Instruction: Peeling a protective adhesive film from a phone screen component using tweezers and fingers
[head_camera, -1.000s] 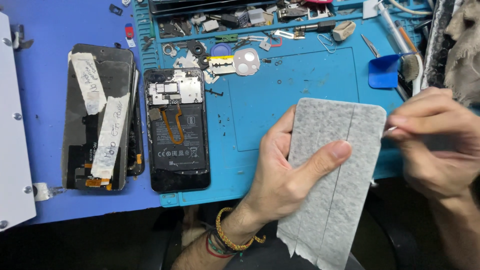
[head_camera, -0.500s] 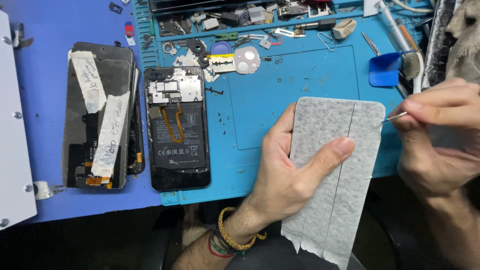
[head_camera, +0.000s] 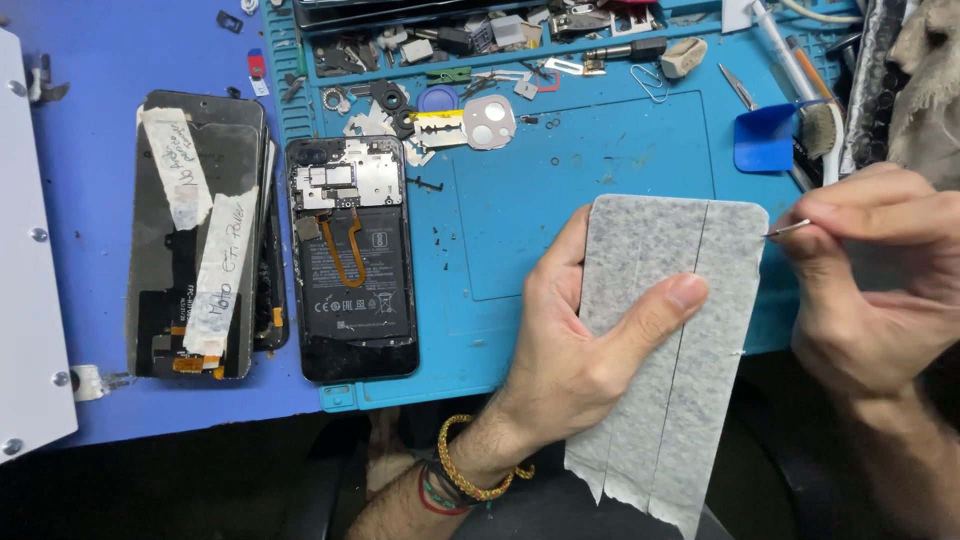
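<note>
My left hand (head_camera: 585, 340) holds a grey speckled rectangular panel (head_camera: 690, 260) wrapped in a felt-like protective sheet, thumb across its face, fingers behind it. The panel tilts over the near edge of the blue work mat (head_camera: 560, 200). My right hand (head_camera: 870, 290) pinches thin metal tweezers (head_camera: 787, 230), whose tip touches the panel's upper right corner. An opened phone (head_camera: 350, 260) with its back off, showing battery and orange flex cable, lies on the mat to the left.
Black screen assemblies (head_camera: 200, 230) with paper tape labels lie stacked at far left, beside a white panel (head_camera: 25, 280). Small parts, a razor blade (head_camera: 438, 127), a camera cover (head_camera: 488, 122), a blue plastic pick (head_camera: 765, 138) and a brush (head_camera: 822, 128) crowd the mat's far side.
The panel has shifted slightly in my left hand. My right hand has brought the tweezer tip in against the panel's upper right corner.
</note>
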